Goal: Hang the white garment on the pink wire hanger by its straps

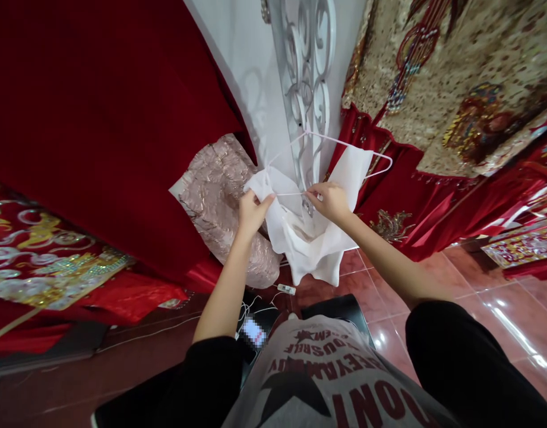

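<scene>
A white garment [320,249] of thin cloth hangs in front of me on a pale pink hanger [382,156]. Its cloth drapes over both sides of the hanger. My left hand [254,212] is closed on the garment's left side, thumb pressed against the cloth. My right hand [330,200] pinches the right end of a thin white strand [290,194], which stretches taut between the two hands. Whether this strand is a cord or the hanger's lower bar, I cannot tell. Part of the garment's right side lies behind my right hand.
A scrolled white metal stand [302,95] rises behind the hanger. Shiny pink cloth [224,208] hangs at left, beside a red curtain [122,107]. A beaded gold garment [433,89] hangs at right. Below are a phone [254,331], white cables and a power strip [286,289].
</scene>
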### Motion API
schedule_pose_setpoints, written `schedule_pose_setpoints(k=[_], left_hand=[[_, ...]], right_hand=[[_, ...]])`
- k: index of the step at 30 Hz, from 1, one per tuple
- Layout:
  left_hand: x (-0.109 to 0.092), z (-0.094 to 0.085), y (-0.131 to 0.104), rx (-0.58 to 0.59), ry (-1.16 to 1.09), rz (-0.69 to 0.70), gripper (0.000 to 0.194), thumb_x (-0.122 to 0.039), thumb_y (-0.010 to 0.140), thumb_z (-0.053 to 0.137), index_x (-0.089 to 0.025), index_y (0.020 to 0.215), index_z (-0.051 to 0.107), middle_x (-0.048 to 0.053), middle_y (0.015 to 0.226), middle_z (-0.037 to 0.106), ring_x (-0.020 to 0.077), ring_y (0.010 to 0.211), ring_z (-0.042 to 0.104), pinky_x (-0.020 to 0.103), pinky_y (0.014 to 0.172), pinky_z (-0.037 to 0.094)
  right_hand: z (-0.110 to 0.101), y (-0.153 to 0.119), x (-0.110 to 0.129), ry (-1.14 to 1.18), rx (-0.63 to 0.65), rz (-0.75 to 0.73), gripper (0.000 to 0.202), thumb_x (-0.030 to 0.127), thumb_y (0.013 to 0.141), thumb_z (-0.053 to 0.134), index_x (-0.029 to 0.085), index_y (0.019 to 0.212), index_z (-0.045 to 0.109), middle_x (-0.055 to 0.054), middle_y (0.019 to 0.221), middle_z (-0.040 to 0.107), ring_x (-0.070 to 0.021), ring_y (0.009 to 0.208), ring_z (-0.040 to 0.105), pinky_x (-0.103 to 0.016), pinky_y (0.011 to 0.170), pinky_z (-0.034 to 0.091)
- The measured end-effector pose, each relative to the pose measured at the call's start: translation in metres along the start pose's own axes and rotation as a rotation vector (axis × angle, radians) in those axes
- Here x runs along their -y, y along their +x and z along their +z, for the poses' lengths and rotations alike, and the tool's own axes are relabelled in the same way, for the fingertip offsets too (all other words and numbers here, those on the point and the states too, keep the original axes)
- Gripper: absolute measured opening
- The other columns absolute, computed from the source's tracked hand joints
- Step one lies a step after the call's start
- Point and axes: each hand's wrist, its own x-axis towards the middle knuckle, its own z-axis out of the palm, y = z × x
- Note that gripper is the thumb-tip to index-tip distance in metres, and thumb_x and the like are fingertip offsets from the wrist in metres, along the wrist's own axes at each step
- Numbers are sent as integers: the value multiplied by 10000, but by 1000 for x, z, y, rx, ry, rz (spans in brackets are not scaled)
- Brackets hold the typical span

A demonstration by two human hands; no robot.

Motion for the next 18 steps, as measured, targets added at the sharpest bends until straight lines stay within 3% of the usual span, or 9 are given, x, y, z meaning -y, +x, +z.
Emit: schedule_pose_setpoints(k=[6, 8, 12, 15, 18], left_hand=[[-11, 17, -2, -136, -124, -53, 286, -372, 645, 844, -159, 809, 746, 33, 816, 747, 207, 769, 676, 282, 676, 522], [-24, 15, -1, -103, -270, -143, 271, -325, 640, 831, -161, 844, 760, 35, 838, 755, 203, 775, 688, 273, 675, 548], [-51, -2, 12, 73, -607, -287, 172, -278, 748, 809, -170, 863, 743, 67, 911, 767, 215, 854, 744, 291, 753, 634], [-58, -23, 27, -45, -827, -263, 67, -244, 911, 701, -190, 926, 739, 72, 953, 788, 217, 961, 780, 302, 869, 659], [-45, -42, 27, -218, -1021, -285, 196, -197, 996, 611, -189, 1142, 742, 34, 919, 797, 158, 911, 785, 233, 893, 633]], right_hand=[[-6, -2, -5, 25, 25, 5, 238, 348, 1034, 658, 188, 910, 782, -93, 922, 807, -255, 864, 698, -364, 910, 433], [-8, -1, -6, 39, 45, -2, 219, 332, 1029, 670, 187, 914, 788, -91, 934, 815, -253, 872, 707, -363, 915, 431], [-12, 3, -8, 75, 75, -29, 202, 320, 1023, 686, 181, 937, 803, -79, 916, 816, -249, 871, 721, -364, 925, 428], [-11, 6, -9, 94, 77, -35, 183, 308, 1010, 693, 185, 936, 806, -76, 910, 812, -246, 870, 721, -365, 926, 432], [-9, 8, -11, 126, 72, -30, 161, 299, 994, 710, 187, 930, 807, -71, 901, 807, -232, 847, 705, -356, 912, 436]])
